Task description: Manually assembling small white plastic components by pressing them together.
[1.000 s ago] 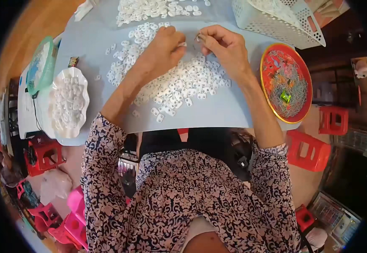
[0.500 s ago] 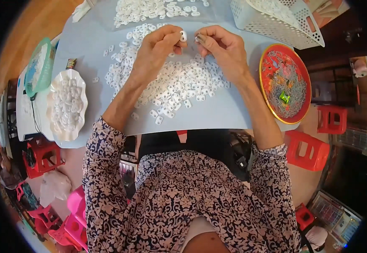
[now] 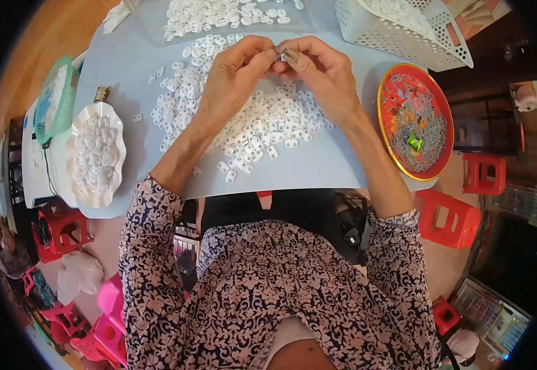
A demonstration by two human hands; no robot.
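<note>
My left hand (image 3: 241, 71) and my right hand (image 3: 321, 71) meet fingertip to fingertip above the table, both closed in a pinch. Between the thumbs shows a bit of a small white plastic piece (image 3: 284, 57), held by my left fingers and mostly covered. Whatever else my right fingers pinch is hidden. Below and around my hands spreads a loose pile of small white plastic pieces (image 3: 259, 126) with dark holes in them. Right of my right forearm lies a round red tray (image 3: 446, 114) with a gold rim, holding many thin grey metal pieces (image 3: 429, 145) and a green wrapper.
On the left stands a wavy-edged white dish (image 3: 99, 196) of white pieces, beside a green basket (image 3: 65, 92). A clear bag (image 3: 237, 15) of more pieces lies at the far side. A perforated white basket (image 3: 392, 37) stands far right; red stools (image 3: 450, 216) are on the floor.
My hands were a little apart, the left one showing a white piece at its fingertips. They have come together, and that piece is now mostly covered by fingers.
</note>
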